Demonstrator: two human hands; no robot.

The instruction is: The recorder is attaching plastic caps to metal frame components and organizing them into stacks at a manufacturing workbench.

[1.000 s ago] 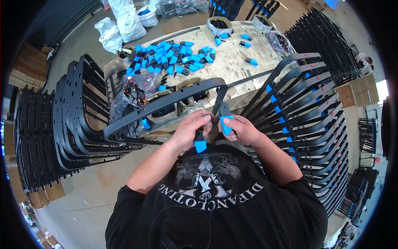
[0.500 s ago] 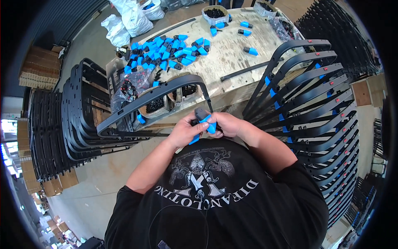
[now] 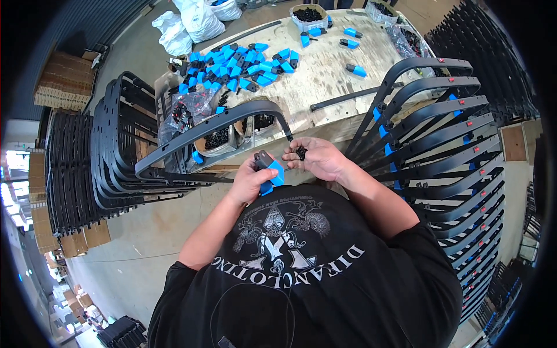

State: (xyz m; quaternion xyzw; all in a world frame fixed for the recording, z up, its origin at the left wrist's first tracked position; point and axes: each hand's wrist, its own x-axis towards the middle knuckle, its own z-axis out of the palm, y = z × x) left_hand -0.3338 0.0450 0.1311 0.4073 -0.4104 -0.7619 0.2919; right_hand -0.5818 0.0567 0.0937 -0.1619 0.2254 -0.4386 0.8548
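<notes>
My left hand (image 3: pixel 247 181) is closed around blue-and-black plastic end pieces (image 3: pixel 277 173), with a second blue part showing below its thumb. Just to the right, my right hand (image 3: pixel 322 159) is turned palm up, its fingers curled round small black parts (image 3: pixel 301 152) too small to name. A bent black metal frame (image 3: pixel 217 120) leans at the table's near edge, beyond both hands. Many more loose blue-and-black end pieces (image 3: pixel 235 65) lie heaped on the worn wooden table (image 3: pixel 325 72).
Boxes of small black parts (image 3: pixel 217 139) stand at the table's near edge, with another box (image 3: pixel 310 17) at the far side. Black frames (image 3: pixel 452 153) are stacked at the right and more frames (image 3: pixel 119 153) at the left. White sacks (image 3: pixel 200 22) sit beyond the table.
My hands have come apart: the left keeps the blue-and-black pieces and moves left, while the right has let go of them and turned up, showing small black parts.
</notes>
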